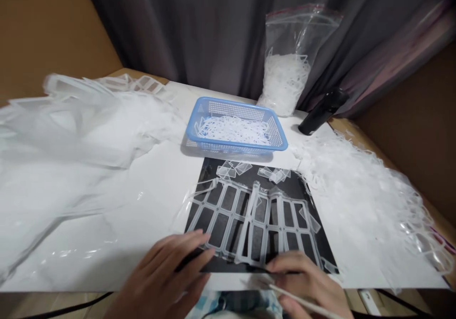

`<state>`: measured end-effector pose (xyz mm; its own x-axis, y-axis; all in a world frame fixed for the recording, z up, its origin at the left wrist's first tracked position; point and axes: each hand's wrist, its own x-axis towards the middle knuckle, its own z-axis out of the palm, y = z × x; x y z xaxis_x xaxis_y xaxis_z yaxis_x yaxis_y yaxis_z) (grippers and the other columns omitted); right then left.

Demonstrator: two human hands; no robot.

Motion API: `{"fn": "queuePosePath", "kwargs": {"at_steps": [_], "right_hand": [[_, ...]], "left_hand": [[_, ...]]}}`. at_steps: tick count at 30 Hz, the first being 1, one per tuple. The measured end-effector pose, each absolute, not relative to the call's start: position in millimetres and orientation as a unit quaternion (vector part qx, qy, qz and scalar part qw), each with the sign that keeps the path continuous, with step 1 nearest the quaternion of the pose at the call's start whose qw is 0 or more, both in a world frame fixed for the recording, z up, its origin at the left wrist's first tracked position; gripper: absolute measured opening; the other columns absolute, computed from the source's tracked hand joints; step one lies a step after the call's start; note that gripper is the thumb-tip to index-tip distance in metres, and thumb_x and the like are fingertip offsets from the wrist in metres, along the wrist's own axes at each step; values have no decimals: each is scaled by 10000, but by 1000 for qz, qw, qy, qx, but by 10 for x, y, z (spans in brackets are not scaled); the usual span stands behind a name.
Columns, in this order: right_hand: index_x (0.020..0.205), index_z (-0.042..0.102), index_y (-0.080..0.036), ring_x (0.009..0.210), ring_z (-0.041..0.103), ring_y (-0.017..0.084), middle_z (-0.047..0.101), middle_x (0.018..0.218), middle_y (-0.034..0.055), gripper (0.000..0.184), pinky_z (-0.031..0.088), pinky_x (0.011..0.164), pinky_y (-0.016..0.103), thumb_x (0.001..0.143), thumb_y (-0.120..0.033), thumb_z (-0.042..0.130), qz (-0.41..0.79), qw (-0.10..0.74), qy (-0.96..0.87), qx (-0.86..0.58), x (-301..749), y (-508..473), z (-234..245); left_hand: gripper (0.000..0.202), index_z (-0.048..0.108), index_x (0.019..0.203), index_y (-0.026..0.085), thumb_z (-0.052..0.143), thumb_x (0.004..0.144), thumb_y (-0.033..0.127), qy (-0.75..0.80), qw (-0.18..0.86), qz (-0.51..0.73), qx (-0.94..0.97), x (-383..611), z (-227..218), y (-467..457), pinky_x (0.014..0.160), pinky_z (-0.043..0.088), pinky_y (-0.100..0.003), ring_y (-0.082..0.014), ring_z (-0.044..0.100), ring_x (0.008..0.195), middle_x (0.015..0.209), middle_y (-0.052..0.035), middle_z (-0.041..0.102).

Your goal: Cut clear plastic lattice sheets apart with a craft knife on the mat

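Observation:
A clear plastic sheet (230, 217) with rows of rectangular openings lies slightly buckled on a black mat (326, 243). My left hand (167, 271) rests at the sheet's near left edge, its fingers stretched out and holding nothing. At the near right edge, my right hand (306, 281) has its fingers closed around a thin pale stick-like tool (302, 304); the tool's tip is blurred, so its kind does not show. Small clear rectangular pieces (233, 168) are scattered along the mat's far side.
A blue basket (192, 129) of thin white frames stands behind the mat. Beyond it are a zip bag (287, 72) of similar pieces and a black cylinder (322, 111). Clear sheets (89, 129) pile up on the left, loose clear frames (366, 205) on the right.

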<state>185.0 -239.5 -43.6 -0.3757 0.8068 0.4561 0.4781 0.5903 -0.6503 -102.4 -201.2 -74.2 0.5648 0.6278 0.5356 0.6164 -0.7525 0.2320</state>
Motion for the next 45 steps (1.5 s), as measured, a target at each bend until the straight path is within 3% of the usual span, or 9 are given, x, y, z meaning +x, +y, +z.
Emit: {"fn": "queuePosePath", "kwargs": {"at_steps": [3, 9, 17, 21, 24, 29, 40, 45], "right_hand": [[1013, 595, -198, 800, 685, 184, 711, 938, 82, 167, 540, 739, 333, 1062, -286, 462, 159, 371, -818, -409, 1721, -2302, -541], [997, 582, -213, 633, 615, 147, 667, 787, 17, 165, 463, 614, 285, 1067, -248, 437, 94, 285, -831, -469, 1929, -2294, -464], [959, 635, -217, 691, 680, 164, 684, 817, 16, 137, 513, 591, 240, 1014, -296, 538, 0, 256, -757, -602, 2480, -2430, -247], [953, 668, -226, 929, 666, 236, 687, 1020, 67, 153, 528, 723, 319, 996, -319, 554, -55, 262, -747, -609, 2373, -2371, -182], [992, 660, -237, 1082, 640, 271, 689, 1150, 75, 134, 533, 814, 376, 1004, -303, 544, -34, 250, -756, -604, 2293, -2241, -222], [1227, 626, -250, 1207, 619, 278, 684, 1278, 68, 240, 513, 975, 475, 1045, -304, 479, 22, 208, -780, -590, 2349, -2008, -437], [1181, 701, -289, 1042, 712, 241, 730, 1212, 39, 253, 554, 845, 401, 1039, -296, 492, -46, 154, -824, -544, 2544, -1930, -555], [1209, 684, -271, 1077, 705, 222, 717, 1221, 60, 281, 565, 879, 347, 1042, -244, 458, -21, 125, -823, -554, 2636, -2008, -576]], "left_hand": [[298, 637, 1245, 195, 546, 979, 294, 372, -21, 289, 882, -1130, -811, -1974, 1089, 423, -319, -190, 583, 1227, 1305, -63, 644], [296, 643, 1246, 195, 550, 966, 212, 357, -13, 303, 884, -1145, -824, -1968, 1108, 396, -303, -168, 583, 1224, 1260, -37, 669], [238, 673, 1151, 227, 486, 1018, 165, 360, 78, 371, 852, -1020, -844, -2095, 1045, 444, -266, -123, 624, 1126, 1137, 6, 714], [232, 679, 1141, 237, 522, 993, 152, 340, 99, 391, 850, -957, -872, -2133, 989, 501, -262, -127, 653, 1079, 1095, 11, 728], [238, 676, 1150, 234, 523, 990, 145, 334, 94, 396, 850, -956, -888, -2124, 982, 502, -260, -127, 653, 1086, 1097, 13, 730], [235, 687, 1140, 234, 522, 998, 146, 333, 82, 408, 846, -972, -917, -2116, 1004, 480, -255, -113, 651, 1095, 1101, 26, 734], [226, 693, 1129, 225, 518, 1004, 154, 337, 86, 409, 844, -957, -916, -2094, 986, 476, -252, -113, 657, 1065, 1087, 21, 732], [221, 705, 1074, 202, 496, 1022, 157, 327, 77, 407, 849, -946, -834, -2071, 993, 453, -230, -100, 649, 1058, 1065, 14, 732]]}}
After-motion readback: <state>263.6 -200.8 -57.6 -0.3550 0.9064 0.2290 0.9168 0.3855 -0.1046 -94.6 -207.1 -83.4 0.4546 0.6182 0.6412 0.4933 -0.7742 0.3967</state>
